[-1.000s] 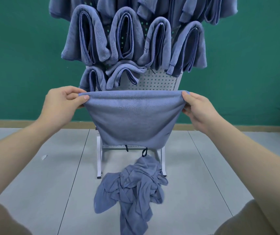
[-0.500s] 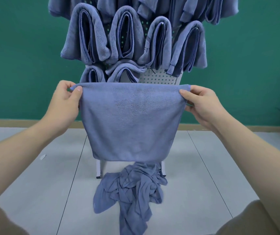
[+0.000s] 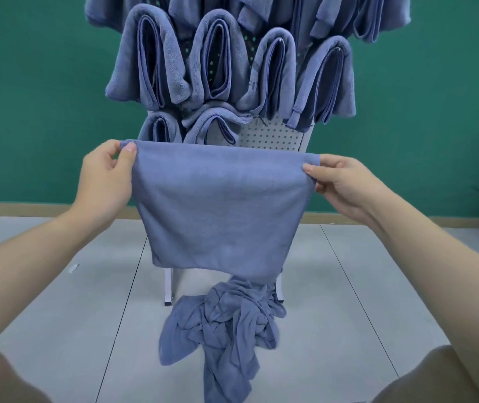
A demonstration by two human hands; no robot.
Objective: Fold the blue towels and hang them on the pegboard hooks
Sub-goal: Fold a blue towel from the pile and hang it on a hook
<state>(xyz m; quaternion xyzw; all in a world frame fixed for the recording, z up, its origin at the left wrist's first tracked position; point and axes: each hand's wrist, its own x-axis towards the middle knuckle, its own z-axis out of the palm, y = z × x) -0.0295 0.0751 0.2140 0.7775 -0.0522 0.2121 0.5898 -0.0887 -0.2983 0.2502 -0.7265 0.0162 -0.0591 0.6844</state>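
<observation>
Between hands (image 3: pixel 107 177), towel (image 3: pixel 220 210) now lower

Matt fuzzy terry-cloth towel (image 3: pixel 220 210), white perforated pegboard (image 3: pixel 273 138), smooth grey floor (image 3: pixel 58 315)

Both arms reach forward; the left hand (image 3: pixel 106 175) and right hand (image 3: pixel 345 184) each pinch a top corner of the towel (image 3: pixel 220 207), at mid-frame.

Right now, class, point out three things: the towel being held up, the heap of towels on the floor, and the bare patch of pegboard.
held towel (image 3: pixel 218 210), head view, middle of its front face.
towel heap (image 3: pixel 226 324), head view, crumpled centre.
pegboard (image 3: pixel 273 138), head view, bare perforated panel.
</observation>
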